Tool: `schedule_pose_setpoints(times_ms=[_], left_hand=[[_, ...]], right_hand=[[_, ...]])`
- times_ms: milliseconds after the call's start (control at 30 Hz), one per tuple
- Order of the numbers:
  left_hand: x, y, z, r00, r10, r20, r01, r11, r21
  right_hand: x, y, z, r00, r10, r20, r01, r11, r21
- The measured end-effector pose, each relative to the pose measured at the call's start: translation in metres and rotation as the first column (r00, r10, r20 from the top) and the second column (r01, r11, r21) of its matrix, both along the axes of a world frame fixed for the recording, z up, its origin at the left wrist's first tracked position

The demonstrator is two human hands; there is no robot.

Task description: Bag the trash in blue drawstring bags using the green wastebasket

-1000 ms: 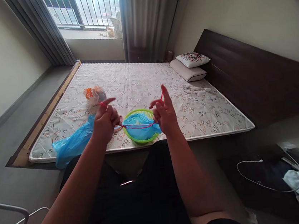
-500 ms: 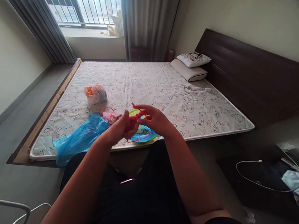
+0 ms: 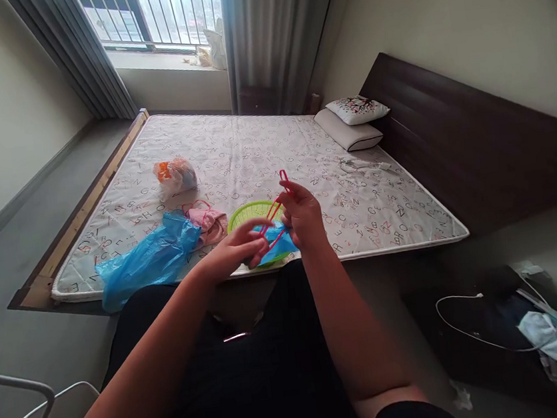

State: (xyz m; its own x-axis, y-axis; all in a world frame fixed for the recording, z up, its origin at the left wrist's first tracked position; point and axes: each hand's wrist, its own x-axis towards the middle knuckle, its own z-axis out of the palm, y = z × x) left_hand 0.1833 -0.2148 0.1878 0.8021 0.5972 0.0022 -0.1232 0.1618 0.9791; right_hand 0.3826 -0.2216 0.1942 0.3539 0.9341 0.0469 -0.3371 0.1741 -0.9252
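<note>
A thin red-pink cord [image 3: 270, 216] stretches in loops between my two hands, above the mattress's near edge. My right hand [image 3: 302, 214] is closed on it, and a small loop sticks up above the fingers. Lower and to the left, my left hand [image 3: 241, 248] has the cord at its bent fingers; exactly how it is gripped is partly hidden. Behind the hands sits a green mesh basket [image 3: 239, 217] with blue plastic in it. Left of the basket lie a pink cloth [image 3: 210, 225] and a crumpled blue plastic bag [image 3: 150, 254].
Farther back on the mattress [image 3: 250, 138] rests a clear bag with orange contents [image 3: 174, 176]. Pillows [image 3: 358, 110] lie by the dark headboard [image 3: 448, 106]. A metal tube frame [image 3: 21, 382] stands at lower left; a white cable [image 3: 466, 334] lies at lower right.
My hands were close together with the cord bunched between them. Now the right hand has moved right and up, drawing the cord out in loops. More of the basket shows.
</note>
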Motion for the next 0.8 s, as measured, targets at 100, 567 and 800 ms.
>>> schedule_pose_setpoints(times_ms=[100,567,800], left_hand=[[0.002,0.002,-0.004,0.967,-0.062,-0.248,0.107,0.979,0.172],[0.025,-0.009,-0.017,0.839,0.543,0.036,-0.543,0.84,-0.023],[0.023,-0.006,-0.021,0.682,0.728,0.077,-0.715,0.685,-0.144]], right_hand=[[-0.003,0.001,-0.005,1.0,0.018,0.004,-0.018,0.999,-0.031],[-0.029,-0.026,-0.003,0.639,0.051,0.767,-0.207,0.972,0.109],[-0.038,-0.038,-0.03,0.538,0.175,0.825,-0.202,0.976,-0.075]])
